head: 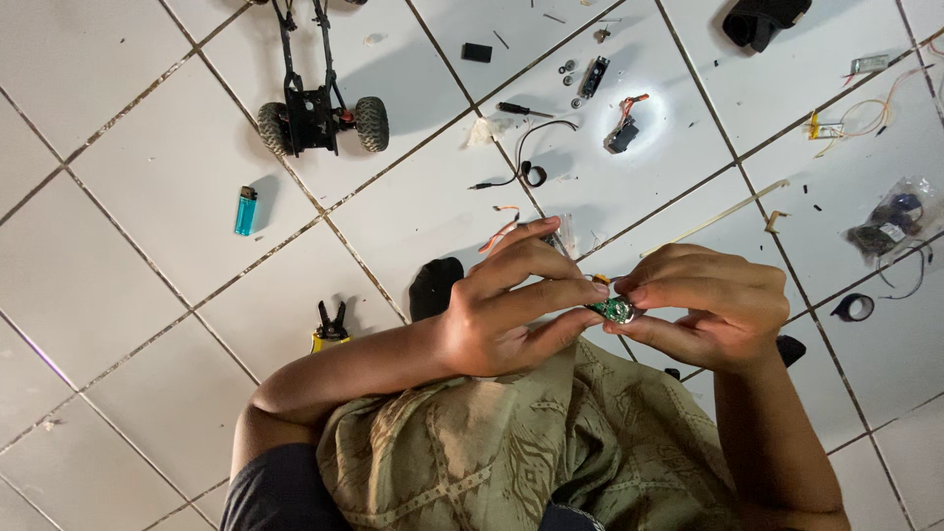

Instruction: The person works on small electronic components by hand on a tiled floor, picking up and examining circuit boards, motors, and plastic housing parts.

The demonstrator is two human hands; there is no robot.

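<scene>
Mostly hidden: small green board (618,311), only a short rounded bit shows betw. the fingertips; rest covered by both hands.
Board axis: can't tell for sure; the visible bit runs roughly left-right, hand to hand. Facing can't be judged.
Board place: held in the air above the cloth (511,442) on the lap, over the floor (118,197), near mid-frame, touching both hands.
Left hand (506,310): fingers curled, tips pressed on the board's left end, pinching it; thumb under, mostly out of sight.
Right hand (703,310): fingers bent over, tips closed on the board's right end; thumb below. Palm hidden.
Small yellow bit: shows just at the left fingertips by the board, too small to make out.
Cloth: olive, patterned, cut off at bottom edge.
Chassis (317,113): black w/ two knobby wheels, toward top-left of floor; upper part cut off by top edge.
Lighter (245,209): blue, upright in frame, left of centre, well apart from hands.
Pliers (331,329): yellow/black, just beside left forearm, handles hidden under the arm.
Black item (435,287): behind left wrist, partly covered, kind unclear.
Servo (622,133): w/ orange wires, in a bright patch, top-centre.
Tape roll (854,307): black, near right edge.
Bag (890,226): clear, w/ dark parts, right edge; contents blurred.
Loose screws, wires: scattered top-right, too small to tell.
</scene>
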